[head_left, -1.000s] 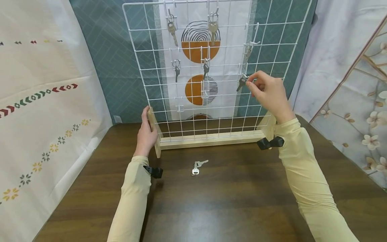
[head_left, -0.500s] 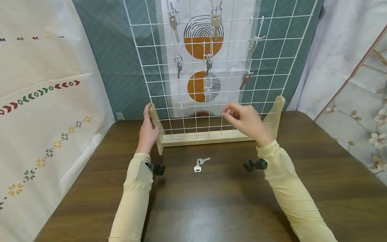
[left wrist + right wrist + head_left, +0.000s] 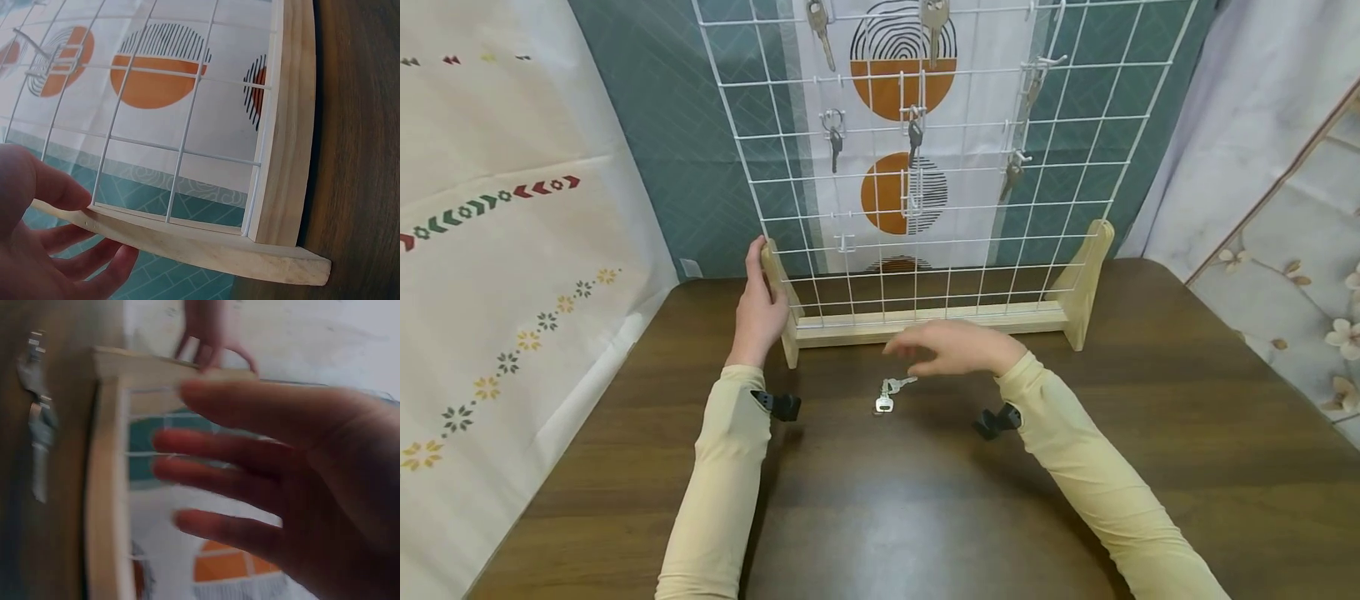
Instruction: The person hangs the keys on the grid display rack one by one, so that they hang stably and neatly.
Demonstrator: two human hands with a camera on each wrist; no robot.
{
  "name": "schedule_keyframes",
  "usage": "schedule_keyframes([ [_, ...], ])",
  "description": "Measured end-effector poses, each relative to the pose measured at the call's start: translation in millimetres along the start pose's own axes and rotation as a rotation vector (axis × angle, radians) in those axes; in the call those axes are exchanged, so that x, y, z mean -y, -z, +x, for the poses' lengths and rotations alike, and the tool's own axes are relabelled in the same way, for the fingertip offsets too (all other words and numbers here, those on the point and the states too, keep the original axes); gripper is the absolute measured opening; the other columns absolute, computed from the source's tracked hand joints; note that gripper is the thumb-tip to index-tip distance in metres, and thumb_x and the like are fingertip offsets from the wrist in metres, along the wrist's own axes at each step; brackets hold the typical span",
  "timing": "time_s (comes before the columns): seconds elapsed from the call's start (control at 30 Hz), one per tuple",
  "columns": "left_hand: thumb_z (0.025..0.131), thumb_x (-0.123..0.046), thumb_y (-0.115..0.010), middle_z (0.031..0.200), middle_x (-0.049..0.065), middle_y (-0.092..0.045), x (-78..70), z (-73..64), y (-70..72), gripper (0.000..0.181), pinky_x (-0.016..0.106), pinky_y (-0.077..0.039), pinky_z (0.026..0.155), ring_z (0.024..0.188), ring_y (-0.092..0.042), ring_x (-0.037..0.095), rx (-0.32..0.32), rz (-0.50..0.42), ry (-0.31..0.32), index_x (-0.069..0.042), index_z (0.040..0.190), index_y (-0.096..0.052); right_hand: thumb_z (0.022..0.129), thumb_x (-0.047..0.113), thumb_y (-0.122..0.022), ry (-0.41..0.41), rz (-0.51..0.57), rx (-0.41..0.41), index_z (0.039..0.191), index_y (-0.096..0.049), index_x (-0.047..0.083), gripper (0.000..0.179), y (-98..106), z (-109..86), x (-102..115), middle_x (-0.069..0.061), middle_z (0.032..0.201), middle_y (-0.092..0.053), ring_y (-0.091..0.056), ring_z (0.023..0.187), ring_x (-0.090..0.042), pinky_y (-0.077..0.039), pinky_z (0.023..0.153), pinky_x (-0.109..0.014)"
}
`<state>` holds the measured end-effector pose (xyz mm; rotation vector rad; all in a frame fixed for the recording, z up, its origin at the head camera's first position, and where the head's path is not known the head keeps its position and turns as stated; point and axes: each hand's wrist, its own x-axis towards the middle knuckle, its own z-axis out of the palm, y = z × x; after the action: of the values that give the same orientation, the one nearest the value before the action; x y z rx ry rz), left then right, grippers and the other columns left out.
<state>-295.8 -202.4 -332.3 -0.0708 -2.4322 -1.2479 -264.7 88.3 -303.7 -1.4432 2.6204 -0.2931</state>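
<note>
My left hand (image 3: 760,312) grips the left wooden upright (image 3: 206,255) of a stand. In the left wrist view its thumb lies on one side of the wood and the fingers on the other. The stand carries a white wire grid (image 3: 718,84). Over the table, just in front of the wooden crossbar (image 3: 820,333), my right hand (image 3: 958,348) hovers with fingers spread and nothing in them. Below its fingertips lie silver keys (image 3: 885,402) on the tabletop. From the grid's lower right hook hangs a dark key (image 3: 1012,172).
More keys hang on hooks: a dark key (image 3: 837,148) at left, another key (image 3: 915,135) mid-grid, and brass-toned keys (image 3: 935,25) higher up. A bare white hook (image 3: 846,243) sits low left. The stand's right upright (image 3: 1086,283) rises from the brown table (image 3: 880,517).
My right hand has left the dark key on the lower right hook and come down and left toward the table keys, its fingers opening. My left hand stays on the upright. The view has tilted down.
</note>
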Motion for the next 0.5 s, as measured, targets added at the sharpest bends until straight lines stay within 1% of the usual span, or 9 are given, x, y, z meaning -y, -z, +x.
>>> schedule_keyframes([
  [0.07, 0.094, -0.003, -0.040, 0.108, 0.025, -0.055, 0.6, 0.0, 1.7, 0.077, 0.036, -0.037, 0.055, 0.054, -0.039, 0.024, 0.001, 0.001, 0.001, -0.039, 0.152, -0.004, 0.091, 0.016, -0.065, 0.046, 0.022, 0.125, 0.134, -0.056, 0.010, 0.044, -10, 7.4, 3, -0.005, 0.128, -0.062, -0.058, 0.118, -0.022, -0.045, 0.101, -0.039],
  [0.1, 0.094, -0.003, -0.040, 0.109, 0.026, -0.055, 1.0, 0.2, 2.3, 0.077, 0.036, -0.037, 0.054, 0.053, -0.039, 0.024, 0.003, 0.002, 0.002, -0.040, 0.152, -0.004, 0.091, 0.017, -0.065, 0.057, 0.021, 0.171, 0.135, -0.055, 0.011, 0.046, -15, 10.9, 4, -0.005, 0.133, -0.059, -0.055, 0.123, -0.022, -0.043, 0.104, -0.039],
  [0.13, 0.094, -0.003, -0.039, 0.114, 0.026, -0.055, 1.5, 0.3, 2.8, 0.078, 0.036, -0.037, 0.054, 0.052, -0.038, 0.023, 0.005, 0.004, 0.002, -0.040, 0.152, -0.003, 0.091, 0.018, -0.065, 0.067, 0.017, 0.202, 0.135, -0.055, 0.012, 0.046, -19, 14.2, 6, -0.004, 0.135, -0.058, -0.053, 0.126, -0.021, -0.042, 0.106, -0.038],
  [0.17, 0.094, -0.003, -0.039, 0.117, 0.027, -0.055, 1.8, 0.3, 3.3, 0.078, 0.036, -0.037, 0.053, 0.051, -0.038, 0.023, 0.007, 0.004, 0.002, -0.039, 0.153, -0.003, 0.091, 0.018, -0.065, 0.074, 0.015, 0.222, 0.134, -0.056, 0.012, 0.044, -24, 17.2, 7, -0.004, 0.133, -0.058, -0.053, 0.125, -0.021, -0.043, 0.105, -0.038],
  [0.27, 0.093, -0.003, -0.040, 0.129, 0.028, -0.052, 2.5, 1.2, 3.8, 0.078, 0.036, -0.037, 0.052, 0.050, -0.039, 0.024, 0.001, 0.008, 0.001, -0.039, 0.153, -0.004, 0.092, 0.021, -0.065, 0.079, -0.008, 0.246, 0.123, -0.062, 0.014, 0.033, -35, 24.8, 11, -0.002, 0.125, -0.060, -0.056, 0.118, -0.019, -0.046, 0.099, -0.036],
  [0.33, 0.093, -0.003, -0.040, 0.134, 0.028, -0.050, 2.6, 2.1, 3.4, 0.079, 0.037, -0.038, 0.053, 0.052, -0.041, 0.025, -0.001, 0.009, 0.002, -0.040, 0.153, -0.004, 0.092, 0.022, -0.065, 0.080, -0.019, 0.249, 0.115, -0.065, 0.014, 0.024, -41, 28.2, 12, -0.001, 0.118, -0.061, -0.057, 0.111, -0.018, -0.048, 0.093, -0.034],
  [0.43, 0.094, -0.004, -0.041, 0.134, 0.027, -0.050, 3.0, 2.6, 2.0, 0.078, 0.037, -0.040, 0.055, 0.056, -0.045, 0.027, 0.004, 0.005, 0.005, -0.041, 0.152, -0.004, 0.091, 0.022, -0.066, 0.055, -0.030, 0.247, 0.104, -0.067, 0.016, 0.014, -48, 30.7, 12, 0.002, 0.110, -0.059, -0.057, 0.103, -0.015, -0.048, 0.086, -0.030],
  [0.5, 0.094, -0.005, -0.041, 0.134, 0.027, -0.050, 4.2, 1.2, 1.5, 0.078, 0.037, -0.041, 0.056, 0.057, -0.046, 0.027, 0.013, 0.007, 0.011, -0.042, 0.152, -0.003, 0.091, 0.022, -0.067, 0.036, -0.030, 0.231, 0.099, -0.067, 0.017, 0.010, -53, 31.8, 13, 0.004, 0.106, -0.058, -0.057, 0.099, -0.013, -0.048, 0.082, -0.027],
])
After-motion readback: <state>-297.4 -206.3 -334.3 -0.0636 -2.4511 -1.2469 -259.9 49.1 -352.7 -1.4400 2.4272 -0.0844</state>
